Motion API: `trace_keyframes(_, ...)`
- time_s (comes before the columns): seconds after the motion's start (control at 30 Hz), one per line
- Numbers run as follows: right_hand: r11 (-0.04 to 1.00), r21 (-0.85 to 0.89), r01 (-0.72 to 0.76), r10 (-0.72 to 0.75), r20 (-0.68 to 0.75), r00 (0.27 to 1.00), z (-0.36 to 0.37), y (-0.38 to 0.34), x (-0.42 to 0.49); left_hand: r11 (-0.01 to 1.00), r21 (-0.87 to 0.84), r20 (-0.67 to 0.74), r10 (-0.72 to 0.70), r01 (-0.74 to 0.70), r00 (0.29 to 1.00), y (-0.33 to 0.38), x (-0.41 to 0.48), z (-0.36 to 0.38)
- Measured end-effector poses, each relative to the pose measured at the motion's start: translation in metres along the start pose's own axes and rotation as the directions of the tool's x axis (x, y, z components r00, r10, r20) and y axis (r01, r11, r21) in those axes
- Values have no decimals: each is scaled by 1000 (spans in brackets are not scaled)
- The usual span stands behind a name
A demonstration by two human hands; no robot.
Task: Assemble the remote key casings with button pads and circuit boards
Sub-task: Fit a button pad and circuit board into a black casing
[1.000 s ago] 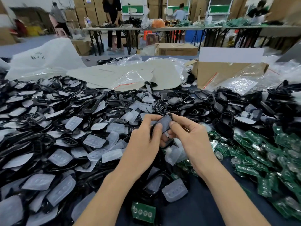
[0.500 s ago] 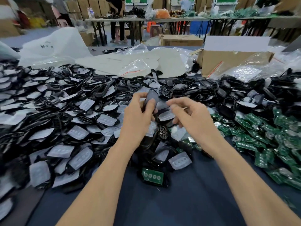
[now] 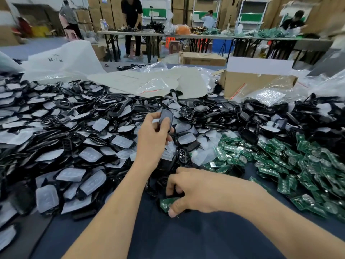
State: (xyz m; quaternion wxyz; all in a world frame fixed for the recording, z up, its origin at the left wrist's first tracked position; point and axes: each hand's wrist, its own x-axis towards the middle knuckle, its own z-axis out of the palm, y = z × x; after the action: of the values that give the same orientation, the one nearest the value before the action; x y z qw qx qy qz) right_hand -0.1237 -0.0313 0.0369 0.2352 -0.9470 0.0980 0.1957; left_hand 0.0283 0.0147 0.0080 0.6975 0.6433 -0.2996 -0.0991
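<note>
My left hand [image 3: 153, 139] is raised over the pile and grips a black key casing [image 3: 165, 116] with a pale button pad in it, held upright between thumb and fingers. My right hand [image 3: 194, 189] is low on the dark blue table and pinches a green circuit board [image 3: 166, 201] that lies at the near edge of the heap. Black casings and translucent white button pads [image 3: 89, 156] cover the left and middle. A spread of green circuit boards [image 3: 298, 165] fills the right.
A cardboard box [image 3: 257, 83] and clear plastic bags [image 3: 268, 96] stand behind the piles, with flat white bags [image 3: 149, 81] at the back middle. Bare dark table [image 3: 186, 236] lies in front. Several people work at far tables [image 3: 186, 34].
My right hand has left the casing and dropped toward me onto the green circuit board. My left hand keeps the casing alone and has stayed raised.
</note>
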Motion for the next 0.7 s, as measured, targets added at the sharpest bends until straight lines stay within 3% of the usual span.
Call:
trace_keyframes(0.1,987,154,50,-41,-61,997,-4,12,-4,997,-72,9,-32,33,999,2,-1,1)
trace_keyframes(0.17,893,438,106,-27,-183,983,-16,24,-6,992,-113,21,-56,58,998,3,0,1)
trace_keyframes(0.27,505,813,290,119,-399,909,-38,44,2,991,-116,31,-67,70,997,3,1,3)
trace_keyframes(0.37,214,863,458,251,-502,828,-49,59,23,984,-152,53,-84,91,995,4,1,4)
trace_keyframes(0.43,90,851,517,288,-519,805,-47,61,41,979,-174,63,-93,103,994,5,1,5)
trace_keyframes(0.7,79,799,597,315,-588,745,-31,74,71,991,-126,116,-30,45,993,6,-6,16)
